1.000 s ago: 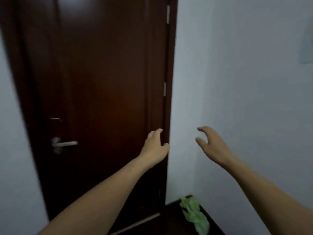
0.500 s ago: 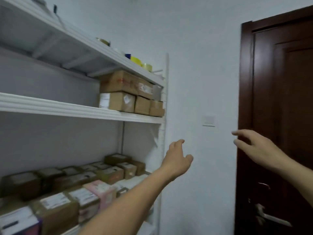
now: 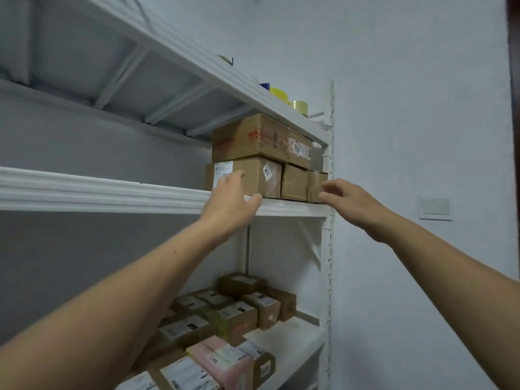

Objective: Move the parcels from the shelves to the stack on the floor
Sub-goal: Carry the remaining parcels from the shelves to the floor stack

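A pale wall (image 3: 408, 108) fills the right half of the view, with a white switch plate (image 3: 434, 206) on it and only a dark sliver of the door (image 3: 515, 80) at the far edge. Half a second ago that door took up the whole right side, so the head has turned left toward the white metal shelving unit (image 3: 327, 249).

On the middle shelf (image 3: 98, 190), at its right end, sit four cardboard parcels. A large taped box (image 3: 247, 136) lies on top. Below it a labelled box (image 3: 254, 175), a small box (image 3: 294, 182) and a smaller box (image 3: 316, 182) stand side by side.

Both hands were lower before, in front of the bare wall and the door, and are now raised to this group. The left hand (image 3: 230, 204) is spread, with relaxed fingers in front of the labelled box's white sticker (whether it touches the cardboard cannot be told). The right hand (image 3: 349, 201) has loosely curved fingers, and its fingertips are just beside the smaller box at the shelf's end. Neither hand holds anything.

On the top shelf (image 3: 197, 71) are tape rolls, a yellow one (image 3: 278, 92) among them. More labelled parcels (image 3: 239, 313) crowd the lower shelf (image 3: 292, 333), with a pink parcel (image 3: 222, 361) near the front. The stack on the floor is out of view.
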